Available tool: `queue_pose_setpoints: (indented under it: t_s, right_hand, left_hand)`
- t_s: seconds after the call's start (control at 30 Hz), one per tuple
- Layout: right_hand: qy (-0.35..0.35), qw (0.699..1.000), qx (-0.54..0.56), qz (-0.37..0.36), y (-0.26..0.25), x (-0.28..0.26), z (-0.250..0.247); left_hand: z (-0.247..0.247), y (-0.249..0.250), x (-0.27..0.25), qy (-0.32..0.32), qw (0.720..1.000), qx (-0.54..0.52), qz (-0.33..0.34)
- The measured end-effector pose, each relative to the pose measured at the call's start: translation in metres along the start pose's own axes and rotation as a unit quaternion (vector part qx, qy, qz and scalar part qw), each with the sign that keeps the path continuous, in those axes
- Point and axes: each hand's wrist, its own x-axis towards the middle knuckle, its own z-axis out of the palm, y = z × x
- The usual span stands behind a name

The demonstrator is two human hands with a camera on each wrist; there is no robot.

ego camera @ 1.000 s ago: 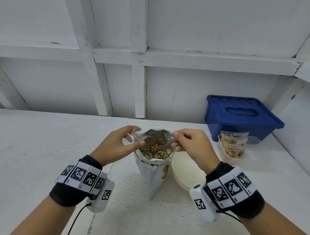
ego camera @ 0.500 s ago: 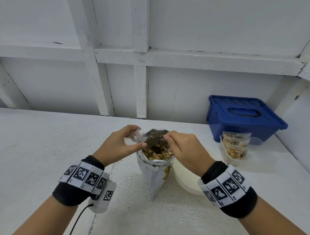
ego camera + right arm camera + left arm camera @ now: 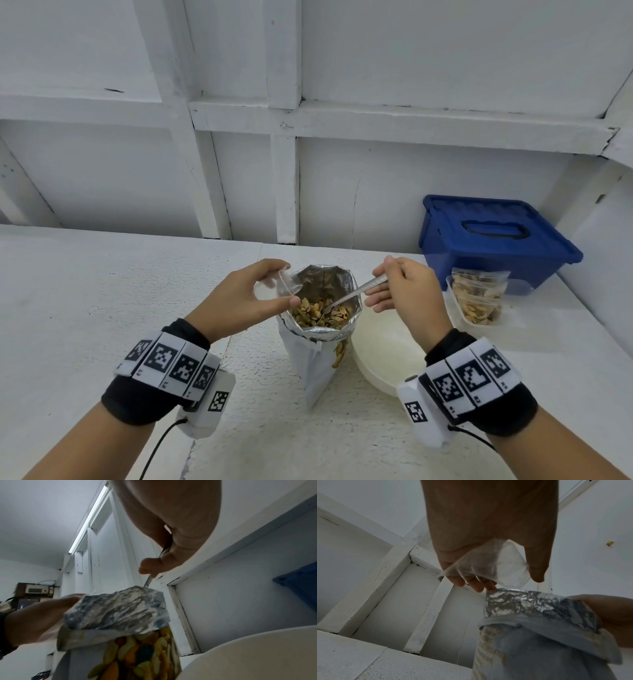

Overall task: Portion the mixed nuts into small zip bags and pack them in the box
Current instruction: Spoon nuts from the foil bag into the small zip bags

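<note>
A foil nut bag (image 3: 317, 353) (image 3: 530, 635) (image 3: 116, 609) stands open mid-table, with mixed nuts (image 3: 320, 313) showing inside. My left hand (image 3: 253, 301) (image 3: 488, 534) holds a small clear zip bag (image 3: 286, 282) (image 3: 489, 563) at the foil bag's left rim. My right hand (image 3: 400, 291) (image 3: 164, 547) grips a metal spoon (image 3: 356, 292) (image 3: 148, 581) whose bowl dips into the nuts. A filled zip bag (image 3: 478, 298) leans against the blue lidded box (image 3: 493, 236) at the right.
A cream bowl (image 3: 383, 356) (image 3: 257, 655) sits right of the foil bag, under my right wrist. A white panelled wall (image 3: 308, 137) rises close behind the table. Bare tabletop (image 3: 85, 291) stretches to the left.
My right hand drew back to the right from over the bag's mouth, so the spoon's handle shows again with its bowl in the nuts. The left hand stayed at the rim.
</note>
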Motion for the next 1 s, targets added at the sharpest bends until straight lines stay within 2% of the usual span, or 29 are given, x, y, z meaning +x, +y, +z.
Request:
queue_pose_setpoints:
  t_s: [0.23, 0.47, 0.67, 1.0]
  right_hand:
    - [0.045, 0.997, 0.049, 0.024, -0.004, 0.004, -0.02]
    - [0.082, 0.995, 0.052, -0.005, -0.014, 0.009, -0.035]
    - [0.068, 0.996, 0.064, -0.014, -0.021, 0.011, -0.033]
    - [-0.003, 0.997, 0.067, -0.037, -0.03, 0.012, -0.005]
  left_hand:
    - [-0.009, 0.002, 0.005, -0.034, 0.994, 0.096, 0.029]
    - [-0.011, 0.008, 0.01, -0.077, 0.977, 0.193, 0.04]
    - [-0.004, 0.012, 0.014, -0.081, 0.979, 0.185, 0.039]
    - [0.009, 0.017, 0.013, -0.062, 0.989, 0.129, 0.036]
